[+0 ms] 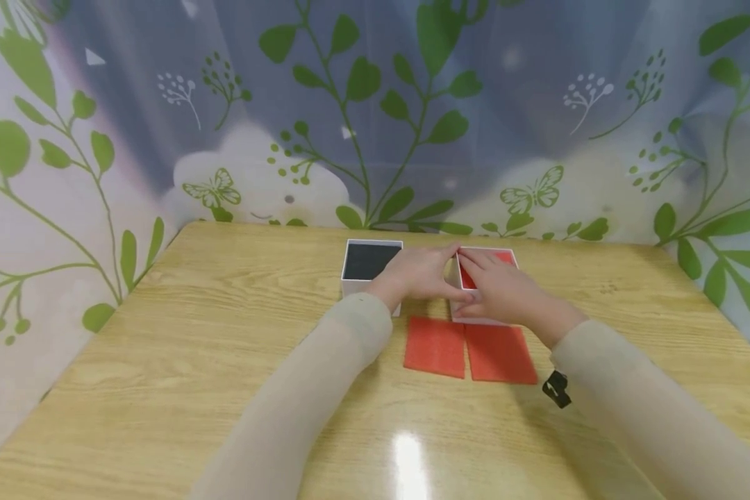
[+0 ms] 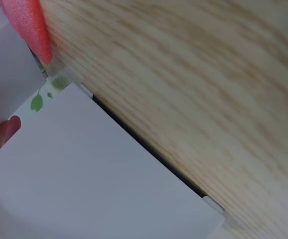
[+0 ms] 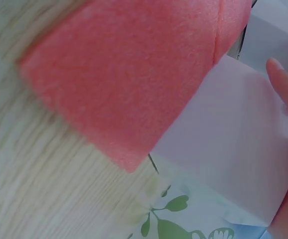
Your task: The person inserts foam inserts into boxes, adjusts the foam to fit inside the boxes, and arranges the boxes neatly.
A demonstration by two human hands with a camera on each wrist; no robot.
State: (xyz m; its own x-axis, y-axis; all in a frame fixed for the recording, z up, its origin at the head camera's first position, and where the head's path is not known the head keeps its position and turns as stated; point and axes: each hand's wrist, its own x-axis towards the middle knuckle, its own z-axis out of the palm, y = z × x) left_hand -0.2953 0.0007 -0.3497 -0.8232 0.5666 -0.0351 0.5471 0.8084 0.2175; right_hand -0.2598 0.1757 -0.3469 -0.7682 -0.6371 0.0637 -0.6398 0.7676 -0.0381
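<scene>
Two white boxes stand side by side on the table. Something black (image 1: 364, 260) fills the top of the left box (image 2: 99, 174). Red material (image 1: 506, 256) shows inside the right box (image 3: 228, 144). My left hand (image 1: 412, 274) reaches past the left box, its fingertips at the right box's far left corner and its thumb by the near left one. Across the right box's opening lie the fingers of my right hand (image 1: 503, 288); its thumb runs along the front wall. In front lie two flat red foam squares, a left square (image 1: 434, 347) and a right square (image 1: 501, 355).
The wooden table (image 1: 225, 333) ends at a patterned curtain (image 1: 381, 139) behind the boxes. A small black object (image 1: 557, 389) shows beside my right sleeve.
</scene>
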